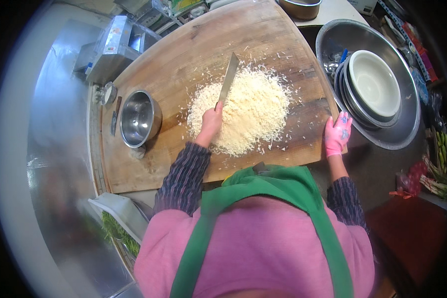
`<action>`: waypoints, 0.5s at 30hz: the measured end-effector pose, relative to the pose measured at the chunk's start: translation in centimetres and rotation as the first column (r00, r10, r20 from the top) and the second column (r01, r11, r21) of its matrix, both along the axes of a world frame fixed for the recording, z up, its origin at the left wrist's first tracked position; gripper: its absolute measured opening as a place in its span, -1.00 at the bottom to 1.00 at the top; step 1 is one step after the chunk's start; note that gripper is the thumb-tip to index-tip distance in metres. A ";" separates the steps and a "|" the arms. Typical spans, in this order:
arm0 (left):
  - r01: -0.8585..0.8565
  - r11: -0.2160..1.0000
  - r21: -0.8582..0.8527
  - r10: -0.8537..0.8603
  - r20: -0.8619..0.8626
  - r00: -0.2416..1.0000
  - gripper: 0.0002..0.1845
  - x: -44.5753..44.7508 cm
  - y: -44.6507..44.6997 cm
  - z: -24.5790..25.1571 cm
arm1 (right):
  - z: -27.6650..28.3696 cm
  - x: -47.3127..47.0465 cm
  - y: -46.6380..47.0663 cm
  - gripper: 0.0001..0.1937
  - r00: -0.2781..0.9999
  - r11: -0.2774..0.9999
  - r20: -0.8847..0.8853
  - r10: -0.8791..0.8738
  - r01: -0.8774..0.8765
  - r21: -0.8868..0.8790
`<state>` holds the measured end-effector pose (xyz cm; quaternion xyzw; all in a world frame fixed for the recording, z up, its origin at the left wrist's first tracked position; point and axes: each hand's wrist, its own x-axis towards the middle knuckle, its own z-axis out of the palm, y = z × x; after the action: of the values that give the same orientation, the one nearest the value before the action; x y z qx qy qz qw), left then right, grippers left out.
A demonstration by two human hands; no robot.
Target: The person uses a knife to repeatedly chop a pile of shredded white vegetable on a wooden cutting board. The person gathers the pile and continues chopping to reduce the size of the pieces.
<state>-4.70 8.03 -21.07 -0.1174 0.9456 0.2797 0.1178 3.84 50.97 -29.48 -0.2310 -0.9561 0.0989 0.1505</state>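
My left hand (211, 121) is bare and grips the handle of a cleaver (229, 78). The cleaver's blade points away from me, standing narrow side up over the left part of a broad heap of finely chopped pale food (259, 108); what the food is I cannot tell. Under the heap lies a large wooden board (178, 63), with loose shreds scattered around the pile. My right hand (337, 135), in a pink patterned glove, rests on the board's right edge near the front corner. Whether its fingers grip the edge underneath is hidden.
Left on the board stand a steel bowl (140, 118), a small knife (115, 116) and a small container (108, 93). A metal basin (409, 123) with stacked bowls and a white colander (374, 83) sits right. Leafy greens (117, 231) lie lower left, a metal appliance (115, 48) upper left.
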 end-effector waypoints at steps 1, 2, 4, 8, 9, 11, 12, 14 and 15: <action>-0.052 0.999 0.012 0.052 -0.019 0.998 -0.27 0.2 0.4 -0.2 | 0.0 0.1 0.0 -0.42 1.000 1.000 0.001 0.000 0.000 -0.011; -0.066 0.997 0.049 0.067 -0.011 0.998 -0.27 -0.1 0.5 -0.1 | 0.0 0.0 0.0 -0.42 0.999 1.000 -0.047 -0.001 0.001 0.009; -0.090 0.993 0.082 0.090 0.003 0.996 -0.27 -0.2 1.0 -0.2 | 0.0 0.0 0.0 -0.42 1.000 1.000 0.007 0.001 -0.001 -0.006; 0.016 0.999 0.045 -0.016 -0.015 1.000 -0.26 -0.7 2.4 0.2 | 0.1 -0.3 0.1 -0.42 1.000 1.000 -0.019 0.007 -0.007 -0.017; -0.013 1.000 0.027 0.015 -0.073 0.997 -0.27 -0.7 2.7 0.4 | 0.1 -0.4 0.2 -0.42 0.999 1.000 0.031 -0.015 0.015 -0.013; -0.002 1.000 0.031 0.005 -0.100 0.995 -0.27 -1.1 3.2 1.0 | 0.1 -0.4 0.2 -0.42 0.999 1.000 -0.037 0.012 -0.012 -0.002; -0.042 0.999 0.003 0.042 -0.119 0.992 -0.28 -1.4 3.4 1.3 | 0.1 -0.4 0.1 -0.42 0.998 1.000 0.056 -0.010 0.009 0.022; -0.011 0.998 0.066 0.017 -0.095 0.995 -0.28 -1.6 4.1 1.5 | 0.0 -0.3 0.1 -0.42 0.999 1.000 -0.049 0.013 -0.013 0.010; 0.000 0.995 0.102 0.009 -0.084 0.996 -0.27 -1.4 4.3 1.4 | -0.1 -0.1 0.1 -0.42 1.000 1.000 -0.019 0.004 -0.004 0.025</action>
<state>-6.11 12.36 -19.64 -0.1016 0.9340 0.3323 0.0832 3.73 51.04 -29.59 -0.2262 -0.9563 0.0896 0.1622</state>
